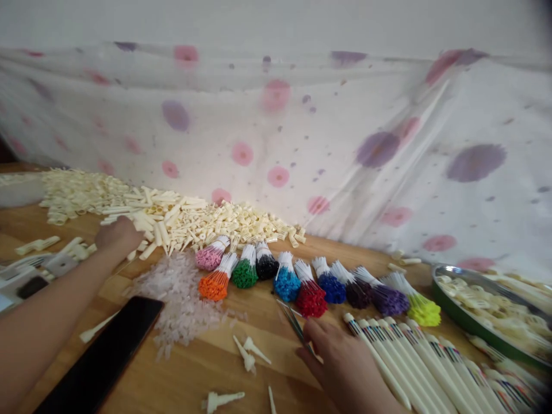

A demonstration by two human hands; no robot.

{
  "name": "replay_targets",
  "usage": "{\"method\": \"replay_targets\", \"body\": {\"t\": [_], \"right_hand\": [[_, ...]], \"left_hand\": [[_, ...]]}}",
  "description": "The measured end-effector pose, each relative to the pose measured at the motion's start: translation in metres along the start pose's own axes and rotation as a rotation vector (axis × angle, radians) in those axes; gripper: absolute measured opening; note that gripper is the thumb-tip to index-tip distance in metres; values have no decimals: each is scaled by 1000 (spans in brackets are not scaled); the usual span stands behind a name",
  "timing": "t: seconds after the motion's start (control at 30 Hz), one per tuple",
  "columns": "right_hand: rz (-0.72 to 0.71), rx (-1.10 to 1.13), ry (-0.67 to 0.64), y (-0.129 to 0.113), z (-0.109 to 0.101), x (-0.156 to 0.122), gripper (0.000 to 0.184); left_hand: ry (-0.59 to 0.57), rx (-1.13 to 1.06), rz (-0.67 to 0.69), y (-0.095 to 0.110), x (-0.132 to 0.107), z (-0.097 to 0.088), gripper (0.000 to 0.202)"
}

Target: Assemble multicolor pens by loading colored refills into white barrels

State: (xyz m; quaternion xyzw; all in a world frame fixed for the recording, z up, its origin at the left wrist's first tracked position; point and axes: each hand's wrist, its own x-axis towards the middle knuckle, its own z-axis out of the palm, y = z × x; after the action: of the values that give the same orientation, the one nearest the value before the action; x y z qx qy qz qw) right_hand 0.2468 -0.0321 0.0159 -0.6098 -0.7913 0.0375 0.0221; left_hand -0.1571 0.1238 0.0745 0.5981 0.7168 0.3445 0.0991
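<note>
My left hand (pixel 119 234) reaches to the left edge of a heap of cream plastic pen tubes (pixel 161 221). Blur and the turn of the hand hide what its fingers do. In my right hand (pixel 345 365) is a pair of metal tweezers (pixel 295 325), tips pointing away from me. Just beyond the tips lies a bundle of red-ended refills (pixel 312 298), with a blue-ended bundle (pixel 287 282) beside it. A thin white refill (pixel 288 307) seems to lie near the tips. Multicolour pens (pixel 401 351) lie in a row right of my right hand.
Bundles of other colours, such as orange (pixel 213 286) and yellow (pixel 425 310), form a line. Small clear pieces (pixel 181 305) lie by a black phone (pixel 106 351). Loose cream pen parts (pixel 245 355) lie in front. A green-sided tray (pixel 448 305) holds cream parts; a patterned sheet (pixel 241 115) hangs behind.
</note>
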Motion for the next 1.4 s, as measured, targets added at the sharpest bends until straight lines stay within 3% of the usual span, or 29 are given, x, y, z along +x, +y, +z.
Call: {"method": "replay_targets", "body": {"t": [0.1,0.2,0.33,0.43,0.47,0.67,0.87,0.97,1.2,1.4], "right_hand": [[-81,90,-36,-17,10,2,8],[-125,187,-28,-33,13,8,10],[-258,214,-38,-52,11,20,6],[-283,179,-51,-59,12,28,7],[-277,165,-55,-59,13,30,9],[-193,110,-59,-68,9,41,18],[-200,130,-7,-90,-12,63,13],[-161,136,47,-92,-23,94,14],[50,66,75,-80,-40,203,24],[-90,46,100,-83,-34,252,28]], "left_hand": [[115,40,-58,28,-7,-5,31],[86,-66,26,63,-45,6,36],[-162,-240,183,93,-128,41,34],[-358,-368,286,86,-172,61,30],[-360,-360,268,78,-178,63,29],[-228,-248,68,30,-166,58,41],[-214,-291,1,24,-164,62,38],[-225,-333,-30,24,-165,66,39],[-288,-314,40,22,-169,71,34],[-351,-299,80,11,-170,83,35]]}}
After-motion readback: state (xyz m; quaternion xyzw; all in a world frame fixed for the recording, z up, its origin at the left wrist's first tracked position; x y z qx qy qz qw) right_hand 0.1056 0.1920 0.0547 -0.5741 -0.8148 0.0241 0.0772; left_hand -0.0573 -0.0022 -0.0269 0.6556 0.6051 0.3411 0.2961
